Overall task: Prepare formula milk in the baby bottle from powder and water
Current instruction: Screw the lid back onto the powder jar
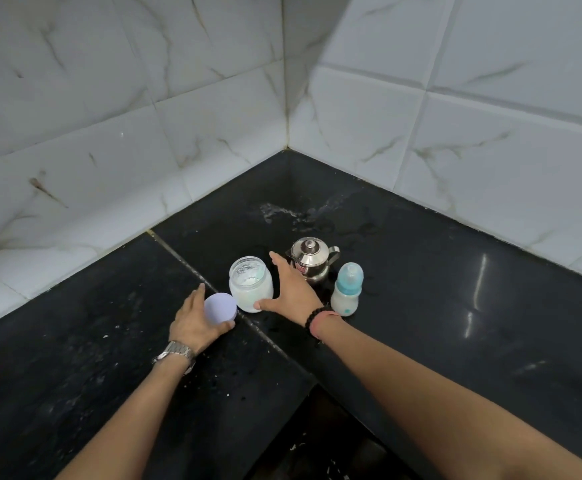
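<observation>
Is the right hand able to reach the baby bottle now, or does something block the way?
Probably yes. The right hand rests open against the powder jar, and the baby bottle stands just to its right on the counter. Nothing lies between them; the steel kettle stands behind that path.

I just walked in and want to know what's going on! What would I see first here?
You'd first see two hands reaching to the middle of the black counter. The left hand holds a pale round lid, and the right hand rests against an open jar of white powder. Just right of them stand a shiny steel pot and a baby bottle with a blue top.
</observation>
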